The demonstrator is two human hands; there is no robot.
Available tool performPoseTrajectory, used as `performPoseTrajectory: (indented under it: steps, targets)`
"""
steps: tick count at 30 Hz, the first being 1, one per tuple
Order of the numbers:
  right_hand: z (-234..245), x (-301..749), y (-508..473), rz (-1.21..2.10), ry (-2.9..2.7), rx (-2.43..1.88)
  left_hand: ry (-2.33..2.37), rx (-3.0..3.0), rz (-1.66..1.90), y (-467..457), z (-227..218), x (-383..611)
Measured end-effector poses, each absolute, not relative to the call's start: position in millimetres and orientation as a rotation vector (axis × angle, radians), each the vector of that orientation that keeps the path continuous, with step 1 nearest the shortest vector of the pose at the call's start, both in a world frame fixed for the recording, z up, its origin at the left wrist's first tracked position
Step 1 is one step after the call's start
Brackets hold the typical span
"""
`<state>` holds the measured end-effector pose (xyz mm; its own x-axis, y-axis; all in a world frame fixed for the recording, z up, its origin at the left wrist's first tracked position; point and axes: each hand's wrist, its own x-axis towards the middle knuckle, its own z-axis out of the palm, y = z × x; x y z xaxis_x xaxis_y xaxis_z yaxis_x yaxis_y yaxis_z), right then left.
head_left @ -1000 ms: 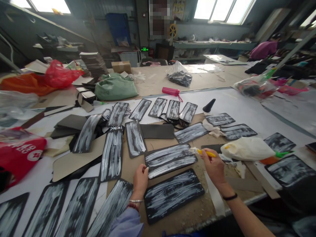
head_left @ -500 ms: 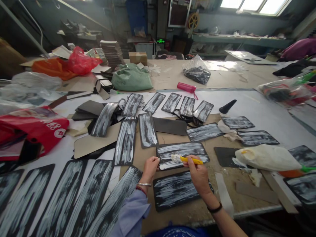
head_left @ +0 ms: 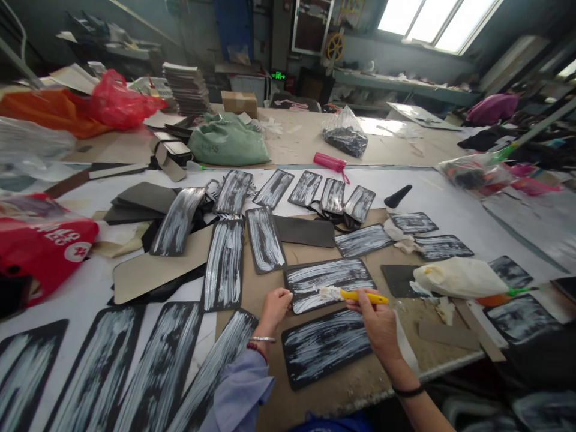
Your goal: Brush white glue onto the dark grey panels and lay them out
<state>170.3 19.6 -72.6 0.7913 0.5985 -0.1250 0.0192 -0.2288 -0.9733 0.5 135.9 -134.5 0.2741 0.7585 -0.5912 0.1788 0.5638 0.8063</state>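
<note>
My right hand (head_left: 380,321) is closed around a yellow-handled brush (head_left: 357,295) whose white, glue-laden bristles rest on a black rectangular panel (head_left: 328,283) streaked with white glue. My left hand (head_left: 275,307) pinches that panel's left edge, fingers curled. Just below lies another glue-coated black panel (head_left: 324,345) on the brown cardboard sheet (head_left: 265,288). Several more glue-streaked black panels spread over the table to the left and behind.
A white glue bag (head_left: 459,278) lies at the right. Behind sit a green sack (head_left: 227,142), a pink tube (head_left: 329,161), a black cone (head_left: 398,195), and a red bag (head_left: 42,249) at left. The table edge (head_left: 450,363) runs near my right arm.
My right hand has carried the brush from the panel's right end leftward onto its surface. My left hand stays at the panel's left edge. The camera view has shifted.
</note>
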Motion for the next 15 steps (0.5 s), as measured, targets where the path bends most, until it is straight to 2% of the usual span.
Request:
performPoseTrajectory:
  steps: [7,15]
  targets:
    - [-91,125,55,0.698,-0.492,-1.596,1.209,1.014,0.471,136,-139,0]
    - [-102,273,12,0.323,-0.329,-1.732,1.246,1.108,0.494,121,-147,3]
